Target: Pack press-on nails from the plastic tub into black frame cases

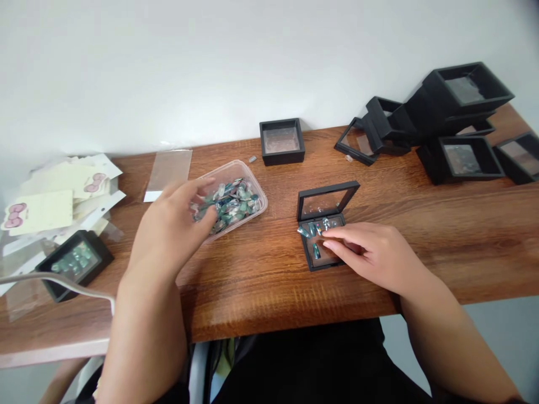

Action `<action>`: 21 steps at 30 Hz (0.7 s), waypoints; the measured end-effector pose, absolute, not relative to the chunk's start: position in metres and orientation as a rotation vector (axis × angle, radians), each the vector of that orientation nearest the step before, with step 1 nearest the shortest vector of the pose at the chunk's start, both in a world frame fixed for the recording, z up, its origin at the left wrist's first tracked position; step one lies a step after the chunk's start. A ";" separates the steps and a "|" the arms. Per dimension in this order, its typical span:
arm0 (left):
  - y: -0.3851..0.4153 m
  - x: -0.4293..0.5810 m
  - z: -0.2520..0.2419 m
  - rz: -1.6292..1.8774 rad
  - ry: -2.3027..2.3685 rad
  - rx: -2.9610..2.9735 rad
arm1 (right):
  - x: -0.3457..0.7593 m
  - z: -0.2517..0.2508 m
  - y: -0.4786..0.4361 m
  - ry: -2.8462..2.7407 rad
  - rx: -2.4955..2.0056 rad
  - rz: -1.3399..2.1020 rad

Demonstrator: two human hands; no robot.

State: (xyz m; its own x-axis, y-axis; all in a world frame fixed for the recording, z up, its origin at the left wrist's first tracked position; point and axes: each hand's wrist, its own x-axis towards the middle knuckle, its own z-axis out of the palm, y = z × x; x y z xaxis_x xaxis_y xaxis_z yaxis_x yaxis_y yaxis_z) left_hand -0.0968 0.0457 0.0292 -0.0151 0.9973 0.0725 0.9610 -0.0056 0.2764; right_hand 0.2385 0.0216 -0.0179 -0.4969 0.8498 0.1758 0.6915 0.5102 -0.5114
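Black plastic is framing the open case [326, 257], which is lying on the wooden table [261, 275]; with the case as the clock's centre and twelve toward the wall, its windowed lid [332, 201] is standing raised at twelve. Small glossy pieces are lying inside, mostly clustering toward the lid, while a green piece [316, 251] is sitting apart toward seven. The leftmost piece [303, 231] is slanting across the rim at about ten, and that is looking like the likeliest trouble: a stray brush of a finger could be tipping it out. A knock from behind could also be bringing the lid down on pieces that are lying unevenly. Between nine and ten, the clear tub [263, 197] is holding a heap of loose pieces [238, 207]; a wrist dropping onto its rim could be tilting it and scattering them.

The right hand [373, 255] is coming in from four o'clock, palm side down, its wrist bending near the table's front edge. Its thumb and forefinger are pointing toward nine with a narrow gap between them; whether they are pinching a piece, I cannot tell. The left hand [170, 216] is hanging at nine, over the tub's near-left end, its fingers curving and spreading wide from the thumb, with nothing showing between them.
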 end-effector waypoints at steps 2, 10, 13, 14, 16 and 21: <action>0.046 -0.099 0.027 0.167 2.071 2.090 | 0.238 -0.018 0.022 -2.354 -1.272 0.527; 0.046 -0.096 0.024 0.039 2.153 2.206 | 0.239 -0.018 0.021 -2.376 -1.268 0.489; 0.047 -0.095 0.022 0.074 2.170 2.236 | 0.240 -0.018 0.021 -2.372 -1.268 0.503; 0.048 -0.095 0.021 0.083 2.164 2.243 | 0.241 -0.018 0.021 -2.371 -1.265 0.503; 0.049 -0.095 0.019 0.088 2.151 2.247 | 0.241 -0.018 0.021 -2.374 -1.259 0.499; 0.049 -0.091 0.017 0.082 2.149 2.194 | 0.240 -0.017 0.021 -2.382 -1.249 0.512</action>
State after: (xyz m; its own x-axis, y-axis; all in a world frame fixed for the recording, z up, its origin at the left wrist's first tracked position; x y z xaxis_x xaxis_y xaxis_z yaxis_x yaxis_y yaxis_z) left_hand -0.0912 0.0492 0.0172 0.0212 0.9997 -0.0102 0.9961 -0.0203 0.0864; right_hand 0.2401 0.0207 -0.0170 -0.5201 0.8354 0.1779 0.6883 0.5333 -0.4918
